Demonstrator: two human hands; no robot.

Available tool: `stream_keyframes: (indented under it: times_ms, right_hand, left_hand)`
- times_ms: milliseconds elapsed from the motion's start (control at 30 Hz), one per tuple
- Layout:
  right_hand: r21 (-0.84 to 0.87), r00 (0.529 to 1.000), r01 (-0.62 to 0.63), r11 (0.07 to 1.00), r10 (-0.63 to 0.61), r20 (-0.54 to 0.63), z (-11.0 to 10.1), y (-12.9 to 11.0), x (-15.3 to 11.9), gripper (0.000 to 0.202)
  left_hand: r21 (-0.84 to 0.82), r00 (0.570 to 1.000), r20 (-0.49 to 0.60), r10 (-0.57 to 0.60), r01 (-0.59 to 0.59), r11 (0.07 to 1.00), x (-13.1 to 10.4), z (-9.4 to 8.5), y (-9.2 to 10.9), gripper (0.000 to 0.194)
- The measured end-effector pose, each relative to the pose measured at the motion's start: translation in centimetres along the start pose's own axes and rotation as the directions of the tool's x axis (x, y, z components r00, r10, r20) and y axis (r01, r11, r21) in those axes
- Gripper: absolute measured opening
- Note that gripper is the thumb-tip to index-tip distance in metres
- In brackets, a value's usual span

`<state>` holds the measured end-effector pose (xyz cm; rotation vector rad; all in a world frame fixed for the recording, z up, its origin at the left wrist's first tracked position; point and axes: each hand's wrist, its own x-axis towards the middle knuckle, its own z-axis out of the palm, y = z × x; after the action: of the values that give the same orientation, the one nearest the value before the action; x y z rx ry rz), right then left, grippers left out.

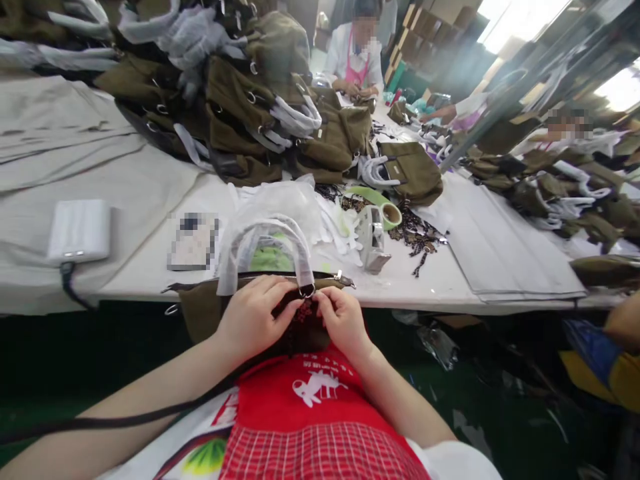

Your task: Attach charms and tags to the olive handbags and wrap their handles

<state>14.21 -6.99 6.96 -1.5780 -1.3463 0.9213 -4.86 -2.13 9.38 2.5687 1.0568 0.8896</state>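
- left hand: at metal ring, grip can't tell
- right hand: fingertips pinched on same ring
- olive bag: at counter edge, wrapped handles up

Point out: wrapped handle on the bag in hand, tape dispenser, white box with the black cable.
Wrapped handle [303,262]: head view, its right leg, above the ring.
Tape dispenser [371,235]: head view, body.
White box [80,228]: head view, top face.
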Motion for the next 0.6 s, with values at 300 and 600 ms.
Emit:
stream_keyframes:
  times_ms: [300, 600]
  right_hand:
    - [-0.167, 0.985, 0.074, 0.983, -0.098, -0.14, -3.0, 0.1, -0.6, 0.026]
    - [-0.666, 0.951, -0.263, 0.699, 0.07, -0.302, -11.3, 6.6, 2.6, 0.028]
  left_hand:
    - [-0.094, 0.977, 0.107, -0.186, 0.196, 0.976, -0.7, 2.3, -0.3, 0.02]
    - [0.092, 0.999, -0.025, -0.023, 0.025, 0.995, -1.1, 5.3, -1.8, 0.013]
